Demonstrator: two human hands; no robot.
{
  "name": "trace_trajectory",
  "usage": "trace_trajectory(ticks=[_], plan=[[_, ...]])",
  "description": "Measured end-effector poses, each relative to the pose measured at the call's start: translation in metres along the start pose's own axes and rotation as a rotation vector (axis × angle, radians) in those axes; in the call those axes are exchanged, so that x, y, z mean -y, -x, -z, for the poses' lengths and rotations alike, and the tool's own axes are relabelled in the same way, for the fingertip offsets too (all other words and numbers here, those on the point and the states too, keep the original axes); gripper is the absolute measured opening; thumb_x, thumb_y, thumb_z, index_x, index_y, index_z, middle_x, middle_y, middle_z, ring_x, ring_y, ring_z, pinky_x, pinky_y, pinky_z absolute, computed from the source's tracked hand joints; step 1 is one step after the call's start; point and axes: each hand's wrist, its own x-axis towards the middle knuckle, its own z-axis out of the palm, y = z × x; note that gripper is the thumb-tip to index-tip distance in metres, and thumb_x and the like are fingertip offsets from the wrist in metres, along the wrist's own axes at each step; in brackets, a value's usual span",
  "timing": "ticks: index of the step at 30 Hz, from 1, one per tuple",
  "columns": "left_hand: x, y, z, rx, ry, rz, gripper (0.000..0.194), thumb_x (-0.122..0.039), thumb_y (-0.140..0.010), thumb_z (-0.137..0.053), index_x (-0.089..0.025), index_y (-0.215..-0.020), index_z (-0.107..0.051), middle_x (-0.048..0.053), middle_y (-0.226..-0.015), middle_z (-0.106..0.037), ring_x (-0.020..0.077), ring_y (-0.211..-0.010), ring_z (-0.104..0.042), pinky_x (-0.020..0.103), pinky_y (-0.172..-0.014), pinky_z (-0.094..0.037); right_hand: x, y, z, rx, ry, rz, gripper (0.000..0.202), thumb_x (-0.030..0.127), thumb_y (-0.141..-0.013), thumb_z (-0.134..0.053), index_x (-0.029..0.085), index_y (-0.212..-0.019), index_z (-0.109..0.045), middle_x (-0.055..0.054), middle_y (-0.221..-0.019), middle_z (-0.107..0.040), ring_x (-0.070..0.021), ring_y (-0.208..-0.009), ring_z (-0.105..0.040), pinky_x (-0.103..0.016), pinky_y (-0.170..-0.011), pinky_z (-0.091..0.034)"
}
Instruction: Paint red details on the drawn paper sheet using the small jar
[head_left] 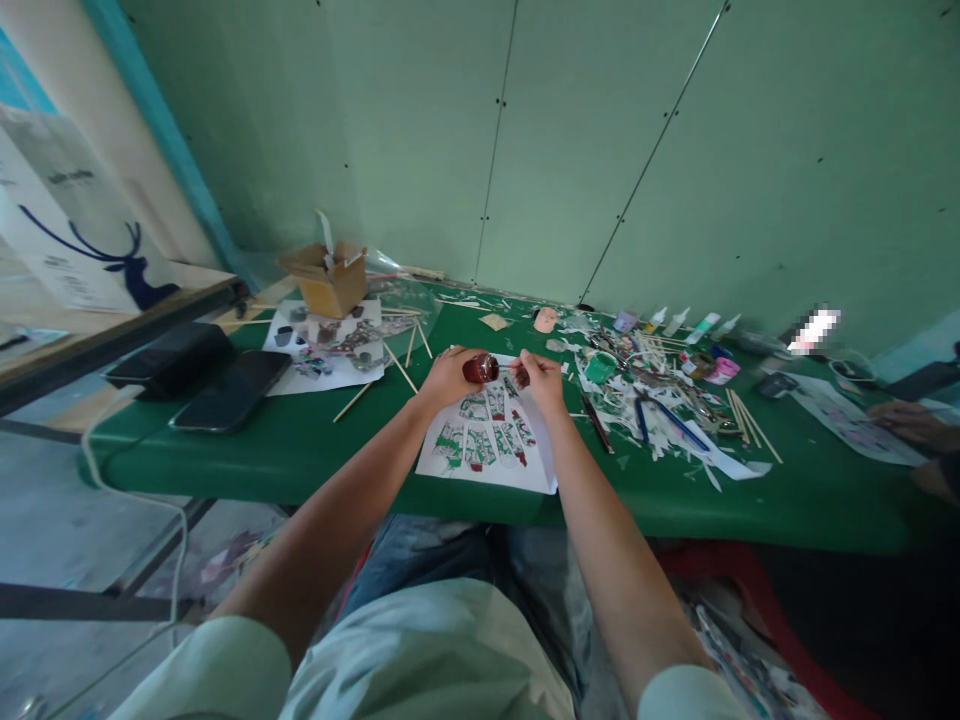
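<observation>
Fingers of my left hand (450,377) are wrapped round a small dark red jar (481,369), which is tilted with its mouth toward the right. My right hand (538,378) pinches a thin stick or brush (508,365), its tip at the jar's mouth. Beneath both hands lies a white sheet (487,478) on the green table (315,470). Several printed or painted pieces (480,445) in green and dark red are on the sheet.
A cardboard box (330,285), thin sticks and a phone (232,390) lie left. To the right are a green paint jar (600,367), pliers (667,415), white scraps and small bottles. Another person's hand (911,425) is at the far right.
</observation>
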Motion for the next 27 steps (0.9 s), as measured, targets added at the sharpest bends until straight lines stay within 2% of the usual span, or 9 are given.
trace_trajectory(ticks=[3, 8, 12, 19, 27], plan=[[-0.0020, 0.0002, 0.0013, 0.018, -0.004, 0.013, 0.059, -0.027, -0.058, -0.070, -0.024, -0.115, -0.055, 0.006, -0.104, -0.057, 0.0247, -0.100, -0.053, 0.037, -0.089, -0.041, -0.0001, -0.0001, -0.0001, 0.016, 0.012, -0.014, 0.041, 0.056, -0.069, -0.060, 0.016, -0.065, -0.064, -0.002, -0.055, -0.061, -0.0095, -0.041, -0.052, -0.021, -0.037, -0.037], [-0.0044, 0.0005, 0.0031, 0.044, -0.014, 0.055, 0.061, -0.030, -0.059, -0.071, -0.024, -0.116, -0.054, 0.006, -0.107, -0.057, 0.0259, -0.103, -0.052, 0.038, -0.090, -0.040, 0.0005, -0.0037, 0.0051, -0.131, -0.112, -0.058, 0.041, 0.057, -0.070, -0.058, 0.017, -0.063, -0.059, 0.000, -0.051, -0.057, -0.0096, -0.040, -0.051, -0.022, -0.038, -0.040], [-0.0034, -0.0001, 0.0020, 0.039, -0.015, 0.044, 0.063, -0.037, -0.060, -0.071, -0.021, -0.117, -0.052, 0.007, -0.109, -0.058, 0.0258, -0.103, -0.053, 0.036, -0.089, -0.041, -0.0004, -0.0053, 0.0071, -0.143, -0.167, -0.083, 0.041, 0.057, -0.072, -0.057, 0.017, -0.062, -0.058, 0.001, -0.048, -0.055, -0.0097, -0.040, -0.050, -0.022, -0.038, -0.040], [-0.0014, -0.0009, 0.0002, 0.036, -0.015, 0.032, 0.064, -0.043, -0.061, -0.070, -0.020, -0.117, -0.052, 0.007, -0.111, -0.060, 0.0252, -0.103, -0.053, 0.036, -0.089, -0.040, 0.0017, -0.0026, 0.0043, -0.114, -0.092, -0.060, 0.043, 0.058, -0.070, -0.058, 0.016, -0.058, -0.058, 0.000, -0.049, -0.055, -0.0091, -0.039, -0.049, -0.021, -0.036, -0.038], [-0.0011, -0.0015, -0.0007, 0.049, -0.067, 0.128, 0.067, -0.049, -0.062, -0.068, -0.021, -0.120, -0.050, 0.008, -0.113, -0.060, 0.0293, -0.105, -0.052, 0.039, -0.089, -0.039, -0.0049, -0.0082, 0.0094, -0.220, -0.063, -0.033, 0.044, 0.057, -0.070, -0.058, 0.018, -0.051, -0.053, 0.003, -0.040, -0.048, -0.0080, -0.033, -0.043, -0.022, -0.035, -0.039]])
